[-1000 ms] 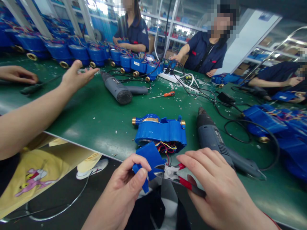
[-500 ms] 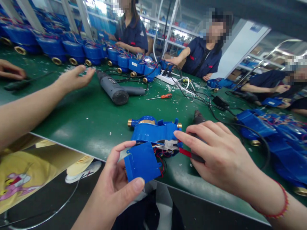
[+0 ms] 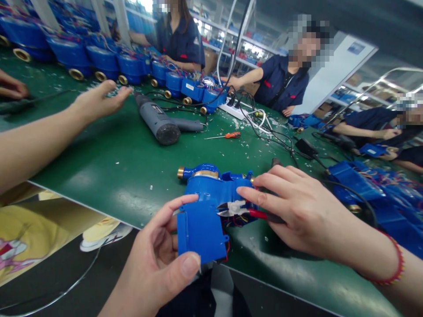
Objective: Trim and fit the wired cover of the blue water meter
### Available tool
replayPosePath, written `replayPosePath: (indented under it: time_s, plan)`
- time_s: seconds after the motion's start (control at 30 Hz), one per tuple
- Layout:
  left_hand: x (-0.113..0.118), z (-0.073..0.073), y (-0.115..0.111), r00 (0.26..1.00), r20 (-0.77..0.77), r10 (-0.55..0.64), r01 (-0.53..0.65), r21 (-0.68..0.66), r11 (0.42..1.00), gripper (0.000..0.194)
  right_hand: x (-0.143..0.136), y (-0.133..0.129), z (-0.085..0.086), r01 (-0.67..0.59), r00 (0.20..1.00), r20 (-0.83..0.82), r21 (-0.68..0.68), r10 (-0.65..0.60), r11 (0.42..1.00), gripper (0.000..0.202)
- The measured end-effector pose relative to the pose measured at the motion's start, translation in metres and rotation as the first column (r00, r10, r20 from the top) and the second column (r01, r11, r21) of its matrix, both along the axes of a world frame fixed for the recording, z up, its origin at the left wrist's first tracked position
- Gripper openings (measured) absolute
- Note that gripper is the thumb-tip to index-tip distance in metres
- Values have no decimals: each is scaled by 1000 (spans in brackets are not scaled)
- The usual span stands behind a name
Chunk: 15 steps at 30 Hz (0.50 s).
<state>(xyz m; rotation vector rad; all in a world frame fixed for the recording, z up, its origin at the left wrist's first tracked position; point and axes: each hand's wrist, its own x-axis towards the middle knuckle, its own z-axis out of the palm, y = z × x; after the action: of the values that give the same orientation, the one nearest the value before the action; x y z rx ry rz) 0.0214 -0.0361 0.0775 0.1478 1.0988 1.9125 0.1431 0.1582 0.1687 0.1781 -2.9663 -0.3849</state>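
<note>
My left hand grips a flat blue plastic cover by its left side, thumb on the near edge and fingers behind. In my right hand is a pair of side cutters with red-and-black handles. Their jaws are parted, pointing left at the cover's upper right corner. Just behind lies a blue water meter with brass ends, on its side on the bench. Thin coloured wires show under the cutters and beside the cover; where they run behind it is hidden.
A grey heat gun and an orange screwdriver lie on the green bench. Blue meters line the back left, and more parts pile at right. A co-worker's arm reaches in from the left; other people sit opposite.
The cutters' jaws have come away from the wires and now stand wider apart. My left hand has shifted the cover slightly right and turned it flatter. The view has tilted slightly.
</note>
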Motion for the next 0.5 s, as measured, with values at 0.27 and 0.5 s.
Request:
replayPosePath:
  time_s: [0.27, 0.5]
  plan:
    - [1, 0, 0, 1000, -16, -5, 5, 7, 1000, 75, -2, 3, 0, -48, 999, 14, -5, 48, 999, 30]
    - [2, 2, 0, 999, -30, -19, 20, 14, 1000, 76, -1, 4, 1, -60, 998, 28, -37, 61, 997, 28]
